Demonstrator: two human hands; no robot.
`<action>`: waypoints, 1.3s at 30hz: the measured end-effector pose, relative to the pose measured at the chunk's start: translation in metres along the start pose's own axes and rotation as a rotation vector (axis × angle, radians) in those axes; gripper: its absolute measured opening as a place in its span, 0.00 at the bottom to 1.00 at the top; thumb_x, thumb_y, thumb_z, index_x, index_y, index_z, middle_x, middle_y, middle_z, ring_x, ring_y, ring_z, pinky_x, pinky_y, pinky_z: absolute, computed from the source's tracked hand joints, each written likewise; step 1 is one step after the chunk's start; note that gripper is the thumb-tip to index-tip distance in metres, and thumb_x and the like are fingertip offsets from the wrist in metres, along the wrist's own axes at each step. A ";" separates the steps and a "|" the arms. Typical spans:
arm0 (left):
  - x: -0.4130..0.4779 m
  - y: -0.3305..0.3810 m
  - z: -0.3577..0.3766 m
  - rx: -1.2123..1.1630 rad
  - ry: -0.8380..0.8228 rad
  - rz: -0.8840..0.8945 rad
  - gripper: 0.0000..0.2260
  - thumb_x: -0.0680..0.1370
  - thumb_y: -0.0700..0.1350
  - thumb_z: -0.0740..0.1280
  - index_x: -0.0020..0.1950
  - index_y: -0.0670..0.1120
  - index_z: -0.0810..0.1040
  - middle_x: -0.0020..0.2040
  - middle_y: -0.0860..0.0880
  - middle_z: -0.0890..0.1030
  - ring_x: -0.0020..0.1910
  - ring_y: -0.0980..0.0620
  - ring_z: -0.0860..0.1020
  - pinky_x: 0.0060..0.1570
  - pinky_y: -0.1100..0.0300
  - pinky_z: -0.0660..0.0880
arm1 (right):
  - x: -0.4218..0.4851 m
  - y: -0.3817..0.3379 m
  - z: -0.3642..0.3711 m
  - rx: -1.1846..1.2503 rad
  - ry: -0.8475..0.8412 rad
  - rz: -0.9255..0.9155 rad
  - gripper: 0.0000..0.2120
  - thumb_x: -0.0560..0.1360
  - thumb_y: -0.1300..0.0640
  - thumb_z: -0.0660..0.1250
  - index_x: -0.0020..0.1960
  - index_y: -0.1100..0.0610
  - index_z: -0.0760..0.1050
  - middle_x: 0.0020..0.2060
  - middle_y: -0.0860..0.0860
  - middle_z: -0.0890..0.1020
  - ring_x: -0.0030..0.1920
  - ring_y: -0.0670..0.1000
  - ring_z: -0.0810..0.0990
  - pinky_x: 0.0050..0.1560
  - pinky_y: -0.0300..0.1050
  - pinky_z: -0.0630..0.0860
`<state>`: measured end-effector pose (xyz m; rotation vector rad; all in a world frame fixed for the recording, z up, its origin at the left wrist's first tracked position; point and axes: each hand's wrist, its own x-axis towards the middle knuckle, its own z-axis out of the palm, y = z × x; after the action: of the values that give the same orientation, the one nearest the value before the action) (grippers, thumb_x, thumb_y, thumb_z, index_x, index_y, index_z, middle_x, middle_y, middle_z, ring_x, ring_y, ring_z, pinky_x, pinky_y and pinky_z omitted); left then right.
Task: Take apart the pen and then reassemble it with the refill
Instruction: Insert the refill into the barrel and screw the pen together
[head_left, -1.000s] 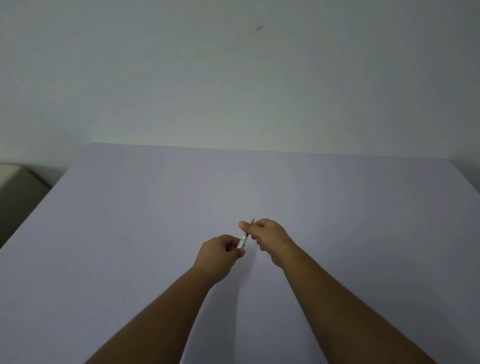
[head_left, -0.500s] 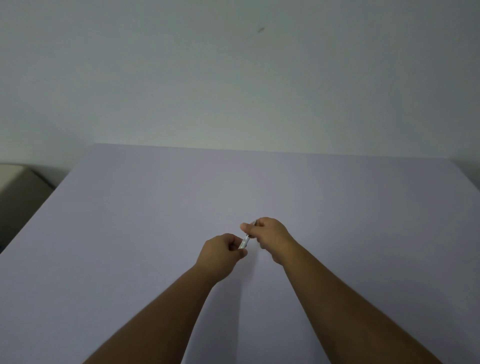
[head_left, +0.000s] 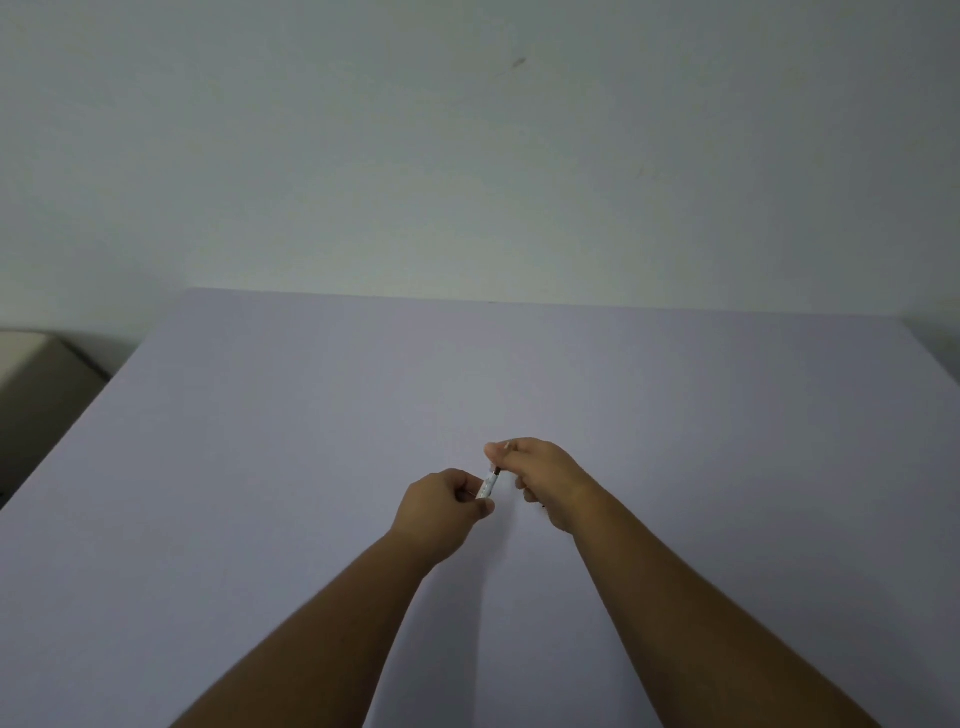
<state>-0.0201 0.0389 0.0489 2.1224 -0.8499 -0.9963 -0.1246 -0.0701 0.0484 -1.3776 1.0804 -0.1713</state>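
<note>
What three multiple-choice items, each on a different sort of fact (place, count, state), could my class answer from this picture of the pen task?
1. Where is the pen?
A. Lying on the table
B. Held between both hands above the table
C. On the wall

2. How many hands touch the pen?
A. None
B. One
C. Two

3. What is the state of the right hand?
A. Closed on the pen's far end
B. Open flat on the table
C. Out of view

Answers:
1 B: the pen spans the gap between the hands, off the table.
2 C: the left hand grips the near end, the right the far end.
3 A: its fingers pinch the pen.
</note>
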 end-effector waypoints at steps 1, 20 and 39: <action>0.000 0.000 0.000 0.000 0.003 -0.001 0.06 0.74 0.45 0.71 0.50 0.46 0.81 0.38 0.49 0.80 0.35 0.50 0.77 0.40 0.57 0.75 | -0.001 0.000 -0.001 0.038 -0.015 -0.018 0.06 0.72 0.48 0.69 0.41 0.50 0.80 0.36 0.46 0.78 0.35 0.46 0.70 0.38 0.39 0.69; 0.004 0.005 0.001 0.068 0.029 0.029 0.05 0.73 0.46 0.71 0.47 0.49 0.80 0.38 0.53 0.79 0.38 0.51 0.78 0.44 0.55 0.79 | 0.000 0.001 -0.004 0.068 -0.014 -0.048 0.04 0.72 0.51 0.70 0.40 0.50 0.80 0.34 0.46 0.78 0.35 0.47 0.71 0.37 0.39 0.70; 0.009 0.005 0.005 0.045 0.018 -0.008 0.06 0.71 0.47 0.73 0.40 0.52 0.77 0.35 0.54 0.78 0.32 0.55 0.77 0.34 0.61 0.76 | 0.003 -0.003 -0.012 0.031 -0.017 -0.030 0.06 0.73 0.52 0.70 0.39 0.53 0.80 0.30 0.46 0.76 0.30 0.47 0.67 0.27 0.35 0.67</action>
<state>-0.0207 0.0275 0.0467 2.1709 -0.8632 -0.9686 -0.1301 -0.0810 0.0517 -1.3658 1.0395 -0.1976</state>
